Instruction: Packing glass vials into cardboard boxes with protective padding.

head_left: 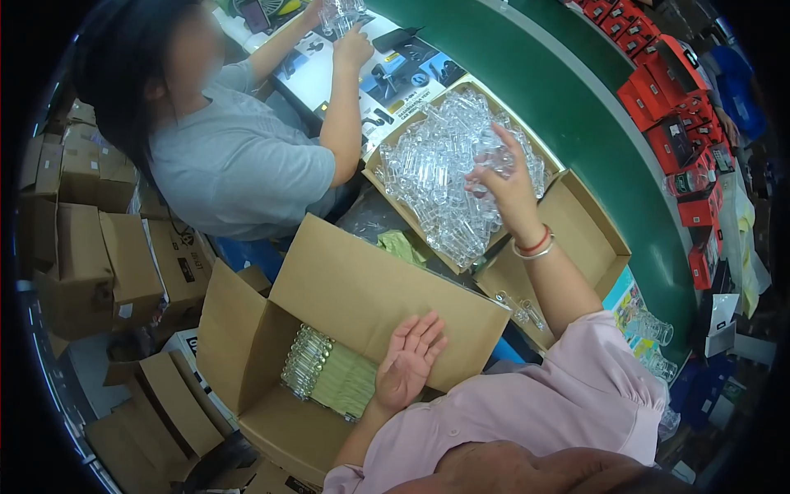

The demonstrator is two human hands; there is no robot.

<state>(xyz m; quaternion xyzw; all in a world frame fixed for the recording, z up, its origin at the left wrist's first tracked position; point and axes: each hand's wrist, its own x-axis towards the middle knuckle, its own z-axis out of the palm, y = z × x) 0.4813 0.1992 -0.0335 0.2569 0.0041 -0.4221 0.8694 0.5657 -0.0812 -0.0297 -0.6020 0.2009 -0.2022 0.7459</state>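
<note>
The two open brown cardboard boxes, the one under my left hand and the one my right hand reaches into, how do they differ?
The near brown cardboard box holds clear glass pieces packed in a neat row beside green sheets; the far shallow cardboard box is heaped with loose clear glass pieces. The near box is deep and mostly unfilled; the far one is nearly full. The left hand rests open over the near box; the right hand grasps glass in the far one. Both are open.

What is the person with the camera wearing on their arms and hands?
Both arms are in pale pink sleeves of thin, shirt-like cloth, pushed up so the forearms are bare. The right wrist carries a red band and a silvery bangle side by side. The left hand and right hand have no gloves or rings that show.
</note>
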